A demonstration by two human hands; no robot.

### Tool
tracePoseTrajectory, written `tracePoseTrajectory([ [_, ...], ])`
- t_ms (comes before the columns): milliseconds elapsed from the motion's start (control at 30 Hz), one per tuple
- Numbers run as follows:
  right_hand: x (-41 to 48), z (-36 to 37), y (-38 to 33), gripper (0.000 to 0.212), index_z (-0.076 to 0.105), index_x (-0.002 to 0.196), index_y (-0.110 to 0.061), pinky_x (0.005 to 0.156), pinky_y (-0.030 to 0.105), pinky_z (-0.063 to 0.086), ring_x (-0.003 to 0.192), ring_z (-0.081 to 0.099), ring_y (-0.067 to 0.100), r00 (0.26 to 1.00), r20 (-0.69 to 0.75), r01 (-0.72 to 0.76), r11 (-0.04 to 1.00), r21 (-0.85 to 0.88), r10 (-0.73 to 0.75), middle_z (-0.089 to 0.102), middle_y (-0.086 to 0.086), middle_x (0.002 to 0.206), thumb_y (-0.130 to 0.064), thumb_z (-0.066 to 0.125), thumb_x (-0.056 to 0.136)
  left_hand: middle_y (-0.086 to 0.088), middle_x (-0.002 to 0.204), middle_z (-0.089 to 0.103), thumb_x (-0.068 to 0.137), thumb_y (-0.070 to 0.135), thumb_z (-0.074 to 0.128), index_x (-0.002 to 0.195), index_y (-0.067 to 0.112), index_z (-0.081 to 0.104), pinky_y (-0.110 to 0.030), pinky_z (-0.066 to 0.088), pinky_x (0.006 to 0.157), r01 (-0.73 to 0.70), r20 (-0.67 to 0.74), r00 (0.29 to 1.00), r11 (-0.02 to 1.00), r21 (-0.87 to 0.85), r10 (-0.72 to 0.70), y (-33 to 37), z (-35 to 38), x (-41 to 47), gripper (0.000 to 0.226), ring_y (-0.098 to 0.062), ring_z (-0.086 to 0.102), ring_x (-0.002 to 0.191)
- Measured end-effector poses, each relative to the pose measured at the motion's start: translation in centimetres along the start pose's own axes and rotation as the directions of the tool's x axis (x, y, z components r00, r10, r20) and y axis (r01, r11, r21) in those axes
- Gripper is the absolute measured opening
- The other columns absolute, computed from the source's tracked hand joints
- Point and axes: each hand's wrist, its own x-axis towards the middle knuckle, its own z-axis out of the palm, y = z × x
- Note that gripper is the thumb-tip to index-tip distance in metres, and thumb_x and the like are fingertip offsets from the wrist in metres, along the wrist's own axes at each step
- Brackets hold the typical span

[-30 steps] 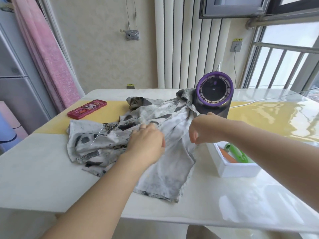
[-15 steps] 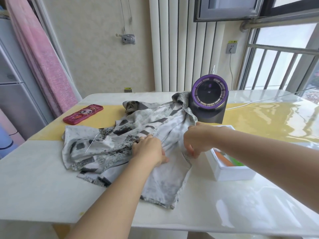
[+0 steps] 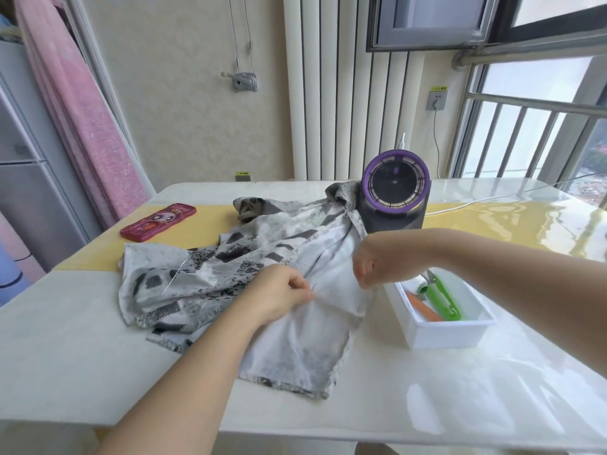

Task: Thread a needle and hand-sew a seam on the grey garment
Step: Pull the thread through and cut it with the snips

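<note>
Garment: the grey garment (image 3: 262, 251) lay spread mid-worktop (image 3: 65, 339), its hem toward 6 o'clock.
Threading: apparently done. The needle (image 3: 172, 281), with thread (image 3: 210, 265) trailing from it, rested unheld on the cloth at 9 o'clock of the left hand (image 3: 279, 297).
Left fingers: pinched together on a fold.
Right hand (image 3: 371, 264): at 2 o'clock of the left hand, fingers curled, gripping the cloth.
Seam: no stitches could be made out, so most of the sewing seemed left to do.
Snips (image 3: 440, 297): lying in the tray (image 3: 450, 326) at 3 o'clock of the garment.
</note>
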Motion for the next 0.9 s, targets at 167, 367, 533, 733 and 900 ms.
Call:
tracePoseTrajectory([
  [167, -0.5, -0.4, 0.3, 0.014, 0.066, 0.078, -0.019, 0.066, 0.019, 0.048, 0.065, 0.061, 0.005, 1.000, 0.012, 0.016, 0.899, 0.438, -0.024, 0.074, -0.010, 0.082, -0.016, 0.058, 0.089, 0.004, 0.072, 0.062, 0.085, 0.020, 0.069, 0.071, 0.024, 0.061, -0.022, 0.041, 0.064, -0.044, -0.055, 0.998, 0.997, -0.058, 0.041, -0.4, -0.9, -0.3, 0.017, -0.010, 0.056, 0.068],
  [367, 0.3, 1.1, -0.1, 0.015, 0.061, 0.079, -0.009, 0.059, 0.018, 0.045, 0.055, 0.057, 0.008, 1.000, 0.023, -0.019, 0.459, 0.888, -0.004, 0.070, 0.001, 0.071, -0.009, 0.055, 0.093, 0.006, 0.062, 0.065, 0.085, 0.003, 0.066, 0.074, 0.015, 0.060, -0.013, 0.045, 0.055, -0.147, -0.136, 0.986, 0.899, -0.412, 0.099, -0.4, -0.8, -1.5, 0.017, 0.002, 0.062, 0.057],
  [533, 0.8, 1.5, -0.4, 0.017, 0.060, 0.078, -0.009, 0.052, 0.015, 0.044, 0.052, 0.057, 0.006, 0.992, -0.086, 0.039, 0.419, 0.907, 0.094, 0.070, 0.000, 0.069, -0.010, 0.055, 0.093, 0.010, 0.076, 0.062, 0.083, 0.014, 0.070, 0.084, 0.021, 0.068, -0.014, 0.044, 0.064, -0.167, -0.176, 0.973, 0.982, -0.083, 0.150, -1.1, 0.2, -1.6, 0.007, -0.004, 0.058, 0.067],
  [733, 2.5, 3.0, -1.7, 0.012, 0.058, 0.082, -0.011, 0.055, 0.016, 0.048, 0.060, 0.064, 0.009, 0.986, -0.025, -0.069, 0.538, 0.840, 0.166, 0.070, 0.001, 0.075, -0.012, 0.055, 0.094, 0.003, 0.115, 0.055, 0.086, 0.041, 0.063, 0.107, 0.032, 0.068, -0.030, 0.039, 0.091, -0.077, -0.097, 0.985, 0.863, 0.500, 0.144, 0.5, 1.8, -1.1, 0.023, -0.020, 0.054, 0.112],
  [900, 3.6, 3.9, -1.5, 0.003, 0.054, 0.089, -0.010, 0.066, 0.029, 0.057, 0.069, 0.068, 0.023, 0.966, -0.068, -0.129, 0.693, 0.709, 0.249, 0.067, 0.002, 0.077, -0.009, 0.054, 0.092, 0.005, 0.107, 0.064, 0.084, 0.037, 0.065, 0.091, 0.031, 0.072, -0.033, 0.042, 0.092, -0.008, -0.101, 0.993, 0.887, 0.461, 0.062, 0.9, 2.4, -0.4, 0.012, -0.020, 0.058, 0.106],
])
